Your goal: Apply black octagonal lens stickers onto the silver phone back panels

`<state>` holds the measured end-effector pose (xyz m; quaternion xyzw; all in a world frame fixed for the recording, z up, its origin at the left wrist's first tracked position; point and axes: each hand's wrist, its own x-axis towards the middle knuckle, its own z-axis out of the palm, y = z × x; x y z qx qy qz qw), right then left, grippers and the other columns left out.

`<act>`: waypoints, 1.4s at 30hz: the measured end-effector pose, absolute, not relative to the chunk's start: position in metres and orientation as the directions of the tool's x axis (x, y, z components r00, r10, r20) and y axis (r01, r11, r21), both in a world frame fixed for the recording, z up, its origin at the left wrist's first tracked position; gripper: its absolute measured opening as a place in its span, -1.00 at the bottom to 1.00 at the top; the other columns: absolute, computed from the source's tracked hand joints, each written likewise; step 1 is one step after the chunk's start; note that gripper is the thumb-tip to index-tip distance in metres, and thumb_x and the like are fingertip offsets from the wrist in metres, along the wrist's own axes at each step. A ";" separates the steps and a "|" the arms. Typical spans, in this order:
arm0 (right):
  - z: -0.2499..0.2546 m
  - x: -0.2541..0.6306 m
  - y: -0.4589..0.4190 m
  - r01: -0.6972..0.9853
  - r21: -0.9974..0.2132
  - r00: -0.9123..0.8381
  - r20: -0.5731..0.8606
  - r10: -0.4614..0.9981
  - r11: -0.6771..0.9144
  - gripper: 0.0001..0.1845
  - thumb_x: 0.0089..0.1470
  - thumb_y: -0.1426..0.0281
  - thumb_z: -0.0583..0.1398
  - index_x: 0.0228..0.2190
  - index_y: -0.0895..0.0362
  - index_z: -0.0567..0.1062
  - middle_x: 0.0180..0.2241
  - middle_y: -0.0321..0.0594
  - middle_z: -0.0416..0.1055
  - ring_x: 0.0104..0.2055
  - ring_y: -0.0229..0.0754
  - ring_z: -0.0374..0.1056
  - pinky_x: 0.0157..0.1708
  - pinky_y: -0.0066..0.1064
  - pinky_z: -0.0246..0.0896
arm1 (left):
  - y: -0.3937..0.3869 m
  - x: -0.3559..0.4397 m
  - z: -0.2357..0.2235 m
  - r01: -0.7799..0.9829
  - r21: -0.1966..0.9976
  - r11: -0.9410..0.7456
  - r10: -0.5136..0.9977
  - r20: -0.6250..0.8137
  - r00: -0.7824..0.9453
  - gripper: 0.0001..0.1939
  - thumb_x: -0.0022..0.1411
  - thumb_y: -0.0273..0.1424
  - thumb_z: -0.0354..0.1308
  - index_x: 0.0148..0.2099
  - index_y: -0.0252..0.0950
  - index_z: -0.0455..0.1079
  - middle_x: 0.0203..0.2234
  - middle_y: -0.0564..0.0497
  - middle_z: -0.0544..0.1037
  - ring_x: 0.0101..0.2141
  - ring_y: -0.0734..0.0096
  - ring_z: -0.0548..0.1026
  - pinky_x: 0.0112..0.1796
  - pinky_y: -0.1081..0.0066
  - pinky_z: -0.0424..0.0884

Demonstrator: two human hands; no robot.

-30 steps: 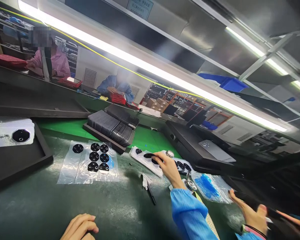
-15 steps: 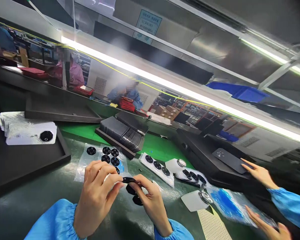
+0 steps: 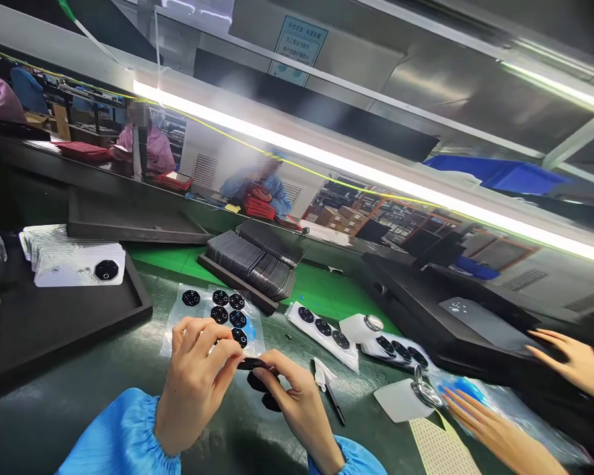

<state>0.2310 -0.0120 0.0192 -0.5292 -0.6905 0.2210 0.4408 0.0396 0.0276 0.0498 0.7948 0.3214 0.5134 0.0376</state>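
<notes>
My left hand (image 3: 200, 373) and my right hand (image 3: 297, 389) meet over the front of the bench. Between their fingertips they pinch a small black lens cover (image 3: 250, 364), seen nearly edge-on. Two more dark discs (image 3: 271, 402) show just below it; whether they hang from it or lie on the bench I cannot tell. Behind my left hand is a clear plastic sheet (image 3: 175, 330) carrying several black lens covers. Beyond my right hand lies a white strip (image 3: 297, 323) with three black lens covers. A black pen-like tool (image 3: 335, 404) with white tissue rests right of my right hand.
A co-worker's hands (image 3: 497, 422) reach in at the right, by a blue plastic bag and a grey phone back panel (image 3: 480, 323). White bottles (image 3: 396, 399) stand nearby. Dark panels fill a tray (image 3: 252, 254) behind. White panels (image 3: 74, 264) lie in the left black tray (image 3: 143, 300).
My right hand has come left from the white strip with a black lens cover. My left hand has risen from the bench and grips it too. The co-worker's hands have moved at right.
</notes>
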 end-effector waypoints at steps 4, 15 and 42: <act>0.019 0.231 -0.013 0.533 -0.766 -0.065 0.386 0.920 0.360 -0.85 0.25 0.34 0.15 -0.36 0.05 0.48 -0.44 -0.33 0.43 -0.40 -0.24 0.34 -0.39 -0.46 0.23 | 0.029 0.038 0.050 0.453 0.428 -0.782 0.585 0.754 0.297 -0.89 0.36 -0.53 0.09 -0.23 -0.22 0.35 -0.26 0.05 0.51 -0.12 0.28 0.37 -0.04 0.23 0.21; 0.036 0.220 -0.021 0.532 -0.671 -0.232 0.471 0.851 0.517 -0.84 0.30 0.34 0.11 -0.26 0.05 0.50 -0.38 -0.26 0.45 -0.36 -0.22 0.38 -0.37 -0.43 0.26 | 0.039 0.026 0.056 0.363 0.461 -0.810 0.585 0.681 0.440 -0.78 0.39 -0.59 -0.10 -0.23 -0.23 0.28 -0.21 -0.03 0.37 -0.12 0.28 0.27 -0.12 0.29 0.32; 0.058 0.205 0.022 0.312 -0.906 -0.053 0.285 0.957 0.287 -0.69 0.22 0.10 0.13 -0.39 0.08 0.38 -0.54 -0.38 0.30 -0.62 -0.34 0.23 -0.69 -0.51 0.16 | 0.086 0.002 0.081 0.251 0.680 -0.688 0.625 0.380 0.682 -0.85 0.45 -0.40 -0.14 -0.20 -0.24 0.21 -0.44 0.15 0.29 -0.50 0.54 0.28 -0.45 0.49 0.22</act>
